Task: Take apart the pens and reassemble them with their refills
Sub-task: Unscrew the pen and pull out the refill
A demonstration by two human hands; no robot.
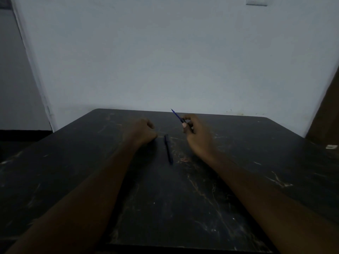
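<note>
Dark table (183, 208), mostly bare; right hand (197, 136) pinching blue pen (176, 116), left hand (144, 132) fisted beside dark pen (168, 149).

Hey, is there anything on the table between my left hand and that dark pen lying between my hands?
Nothing visible. The left hand rests closed on the dark table, just left of the dark pen, with only bare tabletop between them. The right hand is on the pen's other side, holding a blue pen part.

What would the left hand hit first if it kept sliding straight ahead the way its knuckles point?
Nothing, as far as this view shows: ahead of the left hand lies only bare table up to its far edge. The dark pen lies to its right.
</note>
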